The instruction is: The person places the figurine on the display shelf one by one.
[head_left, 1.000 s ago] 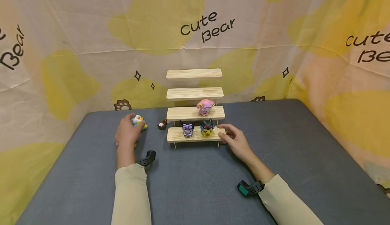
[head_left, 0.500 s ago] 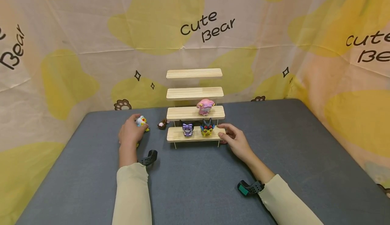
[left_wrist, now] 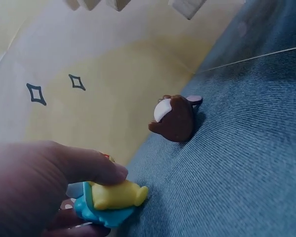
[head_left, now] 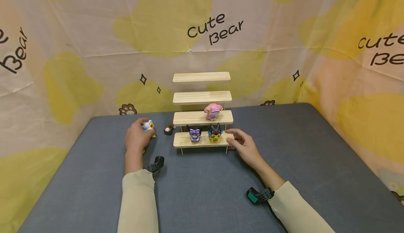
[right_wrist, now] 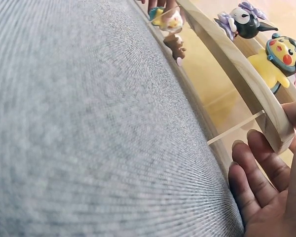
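Note:
My left hand [head_left: 137, 138] grips a small toy figurine [head_left: 149, 125] between thumb and fingers, at the left of the table. Up close in the left wrist view, that figurine has a yellow body and a blue back; its head is mostly hidden by the thumb. A brown and white figurine [left_wrist: 177, 121] lies on the cloth just beyond it. At the right end of the wooden tiered display stand [head_left: 181, 141], my right hand [head_left: 244, 147] pinches the lowest board. On that board stand a purple and black figurine [head_left: 195, 135] and a yellow figurine with a dark hood [head_left: 215, 134].
A pink figurine [head_left: 213, 111] sits on the second board from the bottom. Two bare boards [head_left: 202, 96] rise above it. Thin clear legs hold the stand up. A patterned cloth backdrop [head_left: 157, 26] surrounds the grey table [head_left: 195, 191].
My left hand has shifted a little to the right with the figurine, toward the brown one. The right hand stays at the end of the board.

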Action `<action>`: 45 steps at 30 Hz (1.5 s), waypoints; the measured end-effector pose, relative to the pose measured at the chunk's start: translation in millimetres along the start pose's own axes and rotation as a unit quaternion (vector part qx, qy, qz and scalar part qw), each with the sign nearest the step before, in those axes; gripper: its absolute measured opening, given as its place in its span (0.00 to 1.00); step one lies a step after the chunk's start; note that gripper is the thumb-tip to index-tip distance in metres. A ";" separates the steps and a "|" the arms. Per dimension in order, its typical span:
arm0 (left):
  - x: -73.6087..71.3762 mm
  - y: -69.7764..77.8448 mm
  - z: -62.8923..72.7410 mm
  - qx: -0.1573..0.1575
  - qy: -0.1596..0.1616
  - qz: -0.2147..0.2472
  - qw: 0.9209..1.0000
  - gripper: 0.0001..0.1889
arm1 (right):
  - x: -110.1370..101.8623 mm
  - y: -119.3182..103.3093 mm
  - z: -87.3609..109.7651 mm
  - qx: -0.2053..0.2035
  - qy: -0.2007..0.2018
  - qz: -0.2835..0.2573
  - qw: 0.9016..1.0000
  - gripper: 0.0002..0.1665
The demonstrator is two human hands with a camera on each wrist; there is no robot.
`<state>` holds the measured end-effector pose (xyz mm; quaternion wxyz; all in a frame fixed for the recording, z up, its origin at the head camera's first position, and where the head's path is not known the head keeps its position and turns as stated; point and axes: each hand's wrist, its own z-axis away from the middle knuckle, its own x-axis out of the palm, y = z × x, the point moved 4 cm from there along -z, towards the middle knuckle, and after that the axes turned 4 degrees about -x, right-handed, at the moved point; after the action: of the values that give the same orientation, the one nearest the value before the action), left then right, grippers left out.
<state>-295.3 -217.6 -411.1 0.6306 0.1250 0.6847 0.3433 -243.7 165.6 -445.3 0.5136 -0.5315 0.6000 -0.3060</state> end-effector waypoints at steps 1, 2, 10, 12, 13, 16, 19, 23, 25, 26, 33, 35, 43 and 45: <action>0.0 0.7 -0.1 0.005 0.004 0.005 1.000 0.30 | 0.0 0.0 -0.1 0.000 0.000 -0.001 1.000 0.19; -0.2 1.6 0.1 0.010 0.008 0.012 1.000 0.30 | 0.1 0.0 -0.2 0.001 0.000 -0.001 1.000 0.19; -4.6 15.6 0.0 0.052 0.045 0.067 0.995 0.30 | 0.3 0.4 -0.7 0.003 -0.001 -0.004 1.000 0.20; -5.6 18.7 1.3 0.052 0.049 0.085 0.994 0.30 | 0.3 0.3 -0.5 0.004 -0.002 -0.004 1.000 0.20; -6.0 20.1 1.8 0.051 0.051 0.092 0.993 0.30 | 0.3 0.3 -0.4 0.004 -0.002 -0.004 1.000 0.20; -6.6 24.1 3.8 0.051 0.055 0.116 0.990 0.29 | 0.2 0.0 0.2 0.002 -0.001 -0.006 1.000 0.20; -6.8 28.1 5.1 0.052 0.062 0.137 0.987 0.29 | 0.0 -0.4 0.4 0.001 -0.001 -0.005 1.000 0.20; -7.6 34.1 6.0 0.060 0.069 0.173 0.981 0.28 | 0.0 -0.2 0.4 0.002 -0.001 -0.005 1.000 0.20; -8.0 36.7 6.1 0.065 0.066 0.195 0.976 0.27 | 0.0 0.0 0.3 0.003 -0.001 -0.005 1.000 0.20; -8.1 37.8 6.2 0.068 0.063 0.203 0.975 0.27 | 0.1 0.1 0.2 0.003 -0.001 -0.006 1.000 0.20; -8.9 44.4 8.5 0.072 0.042 0.260 0.962 0.26 | 0.3 0.8 -0.1 0.002 -0.002 -0.006 1.000 0.20; -9.6 47.1 10.1 0.074 0.036 0.277 0.957 0.26 | 0.3 0.9 -0.1 0.002 -0.001 -0.005 1.000 0.20; -10.6 60.1 14.7 0.084 0.013 0.327 0.941 0.23 | 0.0 0.8 -0.3 0.000 0.001 -0.003 1.000 0.19; -10.7 63.8 15.7 0.091 0.009 0.338 0.937 0.22 | 0.0 0.7 -0.4 0.001 0.002 -0.004 1.000 0.19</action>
<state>-295.2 -172.4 -362.2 0.4569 0.4029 0.6360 0.4737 -244.3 165.7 -445.8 0.5118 -0.5331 0.5986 -0.3092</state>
